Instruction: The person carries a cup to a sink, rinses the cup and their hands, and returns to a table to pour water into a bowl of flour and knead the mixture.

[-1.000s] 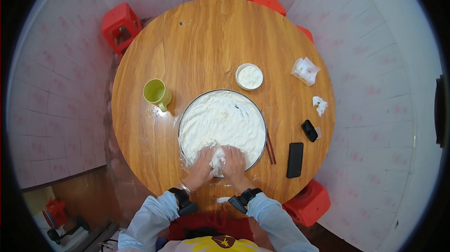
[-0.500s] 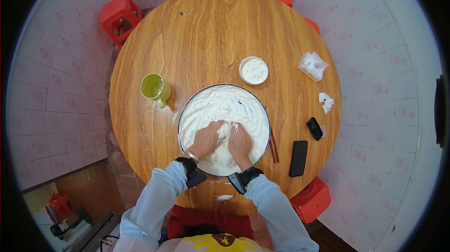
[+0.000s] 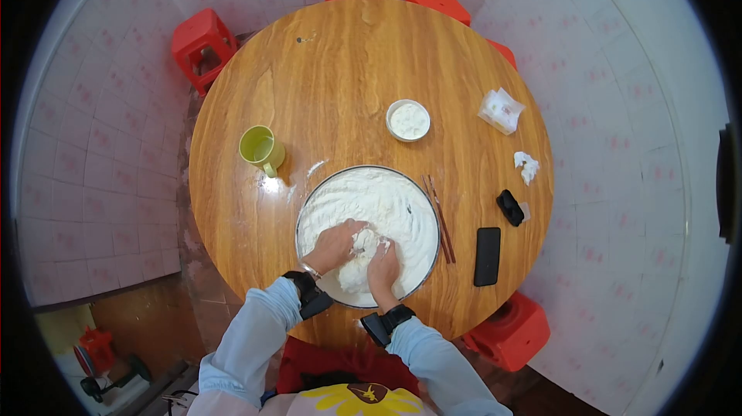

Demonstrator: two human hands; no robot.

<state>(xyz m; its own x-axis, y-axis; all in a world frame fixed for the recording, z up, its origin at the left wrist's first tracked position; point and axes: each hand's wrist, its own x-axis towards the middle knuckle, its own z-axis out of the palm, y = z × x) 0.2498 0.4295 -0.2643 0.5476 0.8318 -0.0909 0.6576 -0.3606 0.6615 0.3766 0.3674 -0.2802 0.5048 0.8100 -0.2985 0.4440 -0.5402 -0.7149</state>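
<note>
A wide dark-rimmed basin (image 3: 430,203) of white flour stands near my side of the round table. Inside it, my left hand (image 3: 338,245) curls its fingers around the left side of a pale, crumbly dough lump (image 3: 366,243). My right hand (image 3: 383,267) presses against the lump from the right, with floury bits on its fingers. The fingertips of both hands are partly hidden by the dough. Loose flour (image 3: 371,192) spreads around the hands, with a heap below them.
A green mug (image 3: 261,147) stands left of the basin. Behind it on the right is a small bowl of white powder (image 3: 408,121). Brown chopsticks (image 3: 442,223), a black phone (image 3: 487,257), a black case (image 3: 509,207), crumpled tissue (image 3: 527,167) and a plastic packet (image 3: 501,111) lie rightward. Red stools (image 3: 202,46) surround the wooden table (image 3: 325,76).
The basin has shifted toward me, uncovering a flour streak and more of the chopsticks. The right hand has dropped lower beside the lump. The whole view has tilted slightly.
</note>
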